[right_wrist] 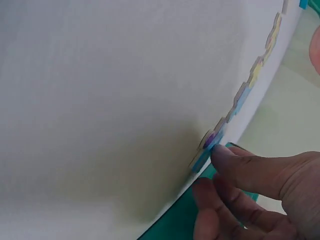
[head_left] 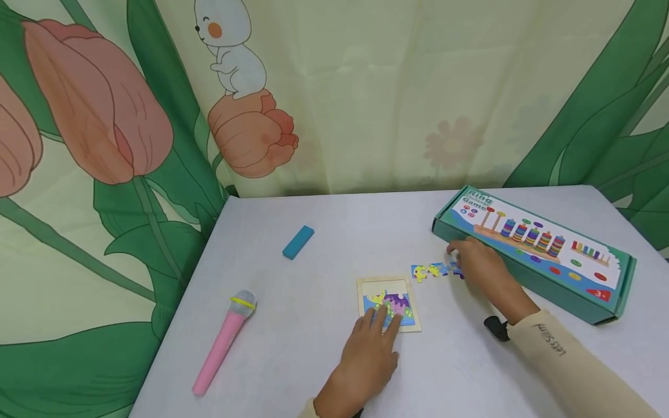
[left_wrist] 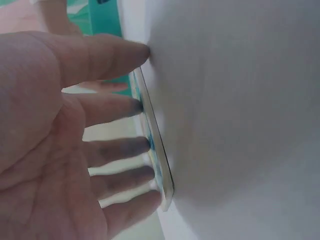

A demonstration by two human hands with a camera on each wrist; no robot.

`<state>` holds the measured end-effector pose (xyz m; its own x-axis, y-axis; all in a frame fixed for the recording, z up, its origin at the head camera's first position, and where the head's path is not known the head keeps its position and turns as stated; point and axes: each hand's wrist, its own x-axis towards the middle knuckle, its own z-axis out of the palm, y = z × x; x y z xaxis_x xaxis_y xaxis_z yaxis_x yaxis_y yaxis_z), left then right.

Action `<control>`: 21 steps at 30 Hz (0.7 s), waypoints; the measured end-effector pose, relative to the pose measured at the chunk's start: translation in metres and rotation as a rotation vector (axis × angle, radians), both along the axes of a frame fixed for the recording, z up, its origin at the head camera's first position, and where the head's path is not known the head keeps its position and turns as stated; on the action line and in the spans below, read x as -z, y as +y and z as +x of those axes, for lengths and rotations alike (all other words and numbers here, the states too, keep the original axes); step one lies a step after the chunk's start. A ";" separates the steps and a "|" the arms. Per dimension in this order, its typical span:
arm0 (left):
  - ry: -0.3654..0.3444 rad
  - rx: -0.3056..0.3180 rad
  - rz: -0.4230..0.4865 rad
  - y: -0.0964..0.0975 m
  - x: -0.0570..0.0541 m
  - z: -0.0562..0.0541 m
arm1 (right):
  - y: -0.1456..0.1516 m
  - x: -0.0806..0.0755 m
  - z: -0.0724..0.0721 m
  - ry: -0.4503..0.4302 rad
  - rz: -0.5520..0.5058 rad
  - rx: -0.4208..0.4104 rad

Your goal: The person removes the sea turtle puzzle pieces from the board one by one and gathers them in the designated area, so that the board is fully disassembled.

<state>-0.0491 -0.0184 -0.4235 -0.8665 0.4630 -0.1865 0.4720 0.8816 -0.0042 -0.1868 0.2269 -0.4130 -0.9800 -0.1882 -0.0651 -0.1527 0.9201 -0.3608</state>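
A small wooden-framed jigsaw puzzle [head_left: 389, 284], partly filled with purple, yellow and blue pieces, lies on the table. My left hand [head_left: 368, 360] rests on its lower part with fingers spread and straight; in the left wrist view the fingertips meet the face of the thin board [left_wrist: 157, 145]. Right of the frame, loose jigsaw pieces [head_left: 430, 271] lie in a row. My right hand [head_left: 481, 270] is at the row's right end, beside the long box. In the right wrist view its thumb [right_wrist: 225, 157] touches the end jigsaw piece [right_wrist: 210, 140], while the other fingers bend loosely below.
A green ring-game box [head_left: 538, 249] lies slantwise at the right, close behind my right hand. Toward the back left is a blue block [head_left: 298, 242]. A pink toy microphone [head_left: 225, 342] lies at the left. Behind the white table [head_left: 334, 215] hangs a printed curtain [head_left: 376, 87].
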 end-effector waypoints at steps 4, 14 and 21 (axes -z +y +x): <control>-0.069 -0.024 0.023 -0.004 0.003 0.008 | -0.019 0.001 0.005 0.002 -0.038 -0.035; -0.074 -0.019 -0.036 0.004 0.009 0.013 | -0.094 -0.002 0.024 -0.055 -0.179 -0.395; -0.007 0.019 -0.063 0.011 0.009 0.014 | -0.112 0.006 0.031 -0.034 -0.171 -0.621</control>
<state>-0.0353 -0.0072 -0.4323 -0.8561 0.4667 -0.2219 0.4890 0.8705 -0.0559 -0.1559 0.1152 -0.4187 -0.6829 -0.7304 -0.0130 -0.6243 0.5927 -0.5088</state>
